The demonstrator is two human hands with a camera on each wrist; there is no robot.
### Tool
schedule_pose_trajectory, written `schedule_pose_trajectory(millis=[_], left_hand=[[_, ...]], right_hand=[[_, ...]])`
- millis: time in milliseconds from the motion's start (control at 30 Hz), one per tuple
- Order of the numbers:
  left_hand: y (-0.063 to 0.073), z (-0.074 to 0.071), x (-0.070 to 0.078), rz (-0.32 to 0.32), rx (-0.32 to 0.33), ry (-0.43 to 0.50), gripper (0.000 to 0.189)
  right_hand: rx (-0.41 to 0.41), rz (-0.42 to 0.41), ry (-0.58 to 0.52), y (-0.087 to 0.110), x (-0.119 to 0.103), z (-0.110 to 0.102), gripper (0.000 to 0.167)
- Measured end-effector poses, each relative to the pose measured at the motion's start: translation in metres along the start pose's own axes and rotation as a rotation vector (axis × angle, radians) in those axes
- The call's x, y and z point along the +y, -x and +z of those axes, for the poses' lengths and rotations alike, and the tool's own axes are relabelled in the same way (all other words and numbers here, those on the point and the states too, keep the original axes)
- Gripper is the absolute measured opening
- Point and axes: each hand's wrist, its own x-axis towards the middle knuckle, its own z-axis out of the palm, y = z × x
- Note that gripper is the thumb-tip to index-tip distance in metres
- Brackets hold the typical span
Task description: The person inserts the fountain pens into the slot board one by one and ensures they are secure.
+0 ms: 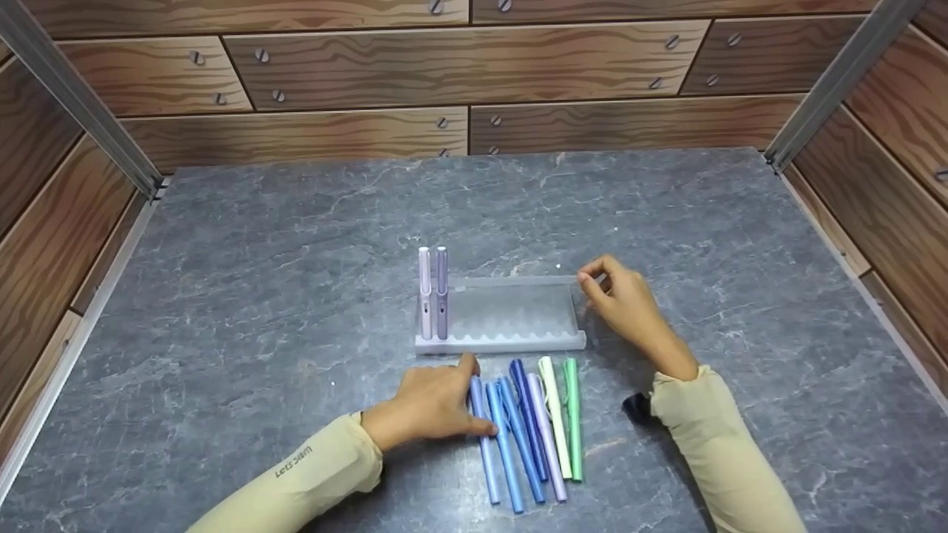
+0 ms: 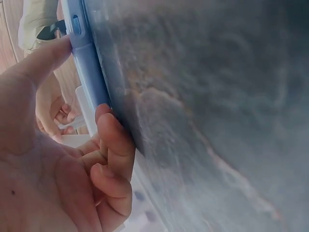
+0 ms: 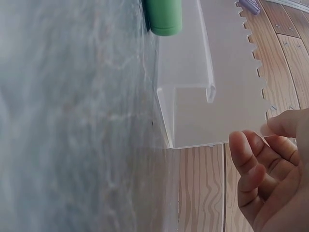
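Note:
My left hand (image 1: 429, 403) is at the left end of a row of pens. Its thumb and fingertips grip the leftmost light blue pen (image 1: 486, 459), seen close up as a blue barrel (image 2: 89, 65) in the left wrist view. Beside it lie two blue pens, a dark blue pen (image 1: 529, 422), a lavender pen (image 1: 549, 444), a pale yellow-green pen (image 1: 555, 414) and a green pen (image 1: 572, 422). Behind them stands a clear pen rack (image 1: 511, 343) with a notched front. My right hand (image 1: 626, 303) pinches the rack's far right corner, near the panel edge (image 3: 241, 116).
Two capped pens, one pale lilac (image 1: 425, 296) and one purple (image 1: 442, 296), lean side by side in the rack's left slots. A dark marbled tabletop (image 1: 296, 259) lies under everything, with wood-patterned walls (image 1: 466, 66) around it. A black strap (image 1: 637, 409) shows at the right wrist.

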Motion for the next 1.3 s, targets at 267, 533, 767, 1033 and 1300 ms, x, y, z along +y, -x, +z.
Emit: schedule_pose_trajectory(millis=[267, 533, 767, 1033, 1300], left_hand=[[-0.001, 0.000, 0.000, -0.038, -0.004, 0.077, 0.073], [-0.001, -0.001, 0.000, -0.096, 0.018, 0.170, 0.071], [-0.001, -0.004, -0.003, -0.097, 0.005, 0.220, 0.071], [0.001, -0.002, -0.009, -0.020, -0.006, 0.357, 0.066], [0.002, -0.012, -0.016, -0.010, -0.028, 0.595, 0.066]], right_hand=[[0.003, -0.006, -0.015, 0.000, 0.000, 0.001, 0.012], [-0.001, -0.008, -0.011, 0.000, 0.001, 0.002, 0.013], [-0.002, -0.011, -0.015, 0.000, 0.002, 0.001, 0.015], [-0.008, -0.024, 0.028, 0.001, 0.004, 0.001, 0.015], [-0.005, -0.027, 0.026, 0.000, 0.002, 0.001, 0.014]])
